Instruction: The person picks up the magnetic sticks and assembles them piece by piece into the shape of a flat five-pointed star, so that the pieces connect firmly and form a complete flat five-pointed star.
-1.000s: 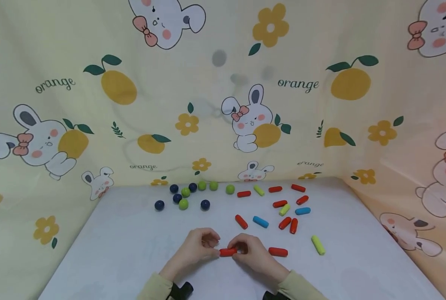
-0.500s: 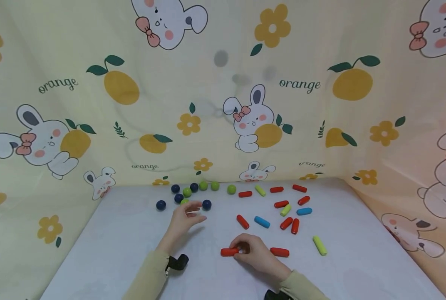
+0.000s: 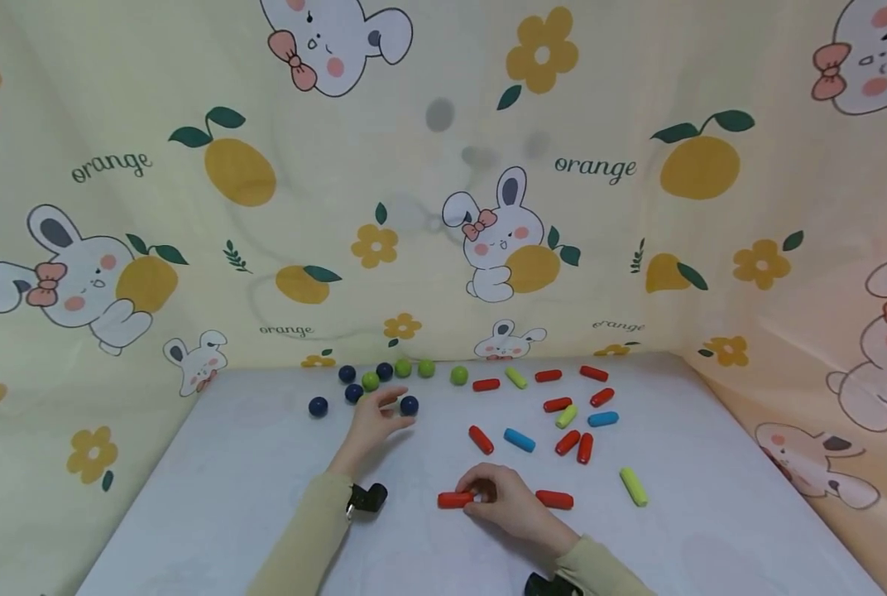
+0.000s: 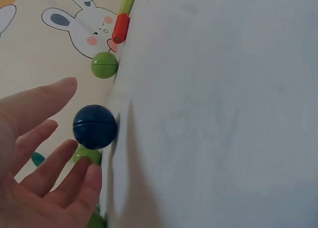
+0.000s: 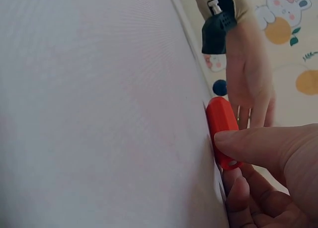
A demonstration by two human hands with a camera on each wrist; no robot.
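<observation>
My left hand (image 3: 372, 424) reaches to a dark blue ball (image 3: 409, 406) on the table. Its thumb and fingers are spread around the ball's near side, and in the left wrist view a gap shows between the thumb and the blue ball (image 4: 94, 131). Lower down, my right hand (image 3: 509, 507) pinches one end of a short red stick (image 3: 454, 500) lying level at the tabletop. The right wrist view has the thumb on the red stick (image 5: 222, 116), which has a small hole in its end. A green ball beside the left hand is mostly hidden by it.
Several dark blue balls (image 3: 318, 406) and green balls (image 3: 459, 375) lie at the back left. Red, blue (image 3: 520, 439) and yellow-green sticks (image 3: 633, 487) are scattered to the right. Another red stick (image 3: 554, 499) is just right of my right hand. A printed cloth backs the table (image 3: 213, 488).
My left hand has left the red stick and moved up and left to the dark blue ball. My right hand stays in place, still holding the red stick.
</observation>
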